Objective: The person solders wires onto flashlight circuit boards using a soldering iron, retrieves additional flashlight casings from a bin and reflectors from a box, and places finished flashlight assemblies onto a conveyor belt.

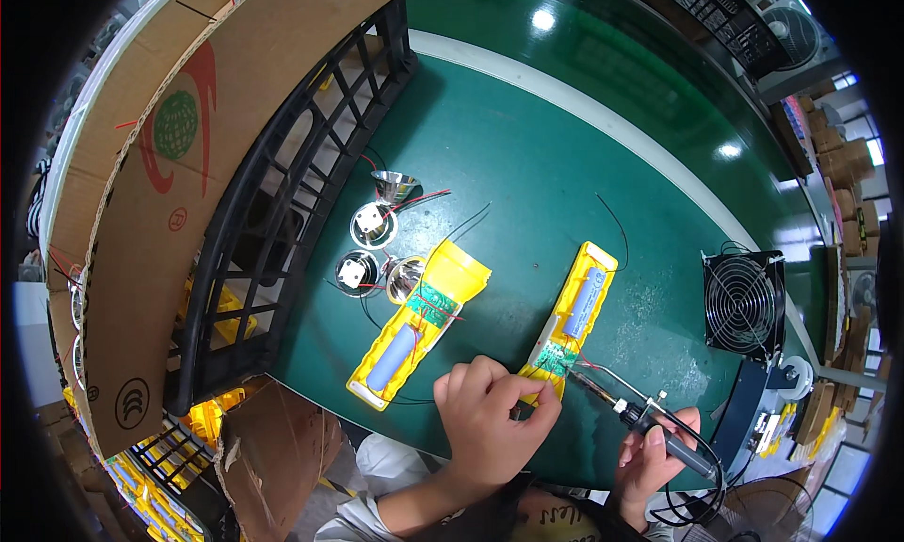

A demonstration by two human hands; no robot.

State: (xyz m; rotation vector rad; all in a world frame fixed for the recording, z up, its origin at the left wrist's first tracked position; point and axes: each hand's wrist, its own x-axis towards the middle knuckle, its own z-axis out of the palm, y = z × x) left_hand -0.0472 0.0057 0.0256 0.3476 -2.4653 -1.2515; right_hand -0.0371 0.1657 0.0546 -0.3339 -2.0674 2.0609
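Observation:
My right hand (654, 453) grips a soldering iron (650, 421) with a thin metal feed tube alongside. Its tip meets or hovers just over the green circuit board (554, 357) in a yellow flashlight housing half (595, 256). That half also carries a blue cylindrical battery (586, 302), and a dark wire trails from its far end. My left hand (494, 415) is closed in a pinch at the near end of this housing; what lies between the fingertips is hidden. Left of it lies a second yellow flashlight housing (456, 271) with its own battery (392, 357), board and wires.
Several shiny reflector cups (374, 226) with red and black wires lie left on the green table (527, 156). A black plastic crate (273, 212) and a cardboard box (141, 259) border the left side. A small black fan (744, 302) and a solder-reel unit (753, 401) stand right.

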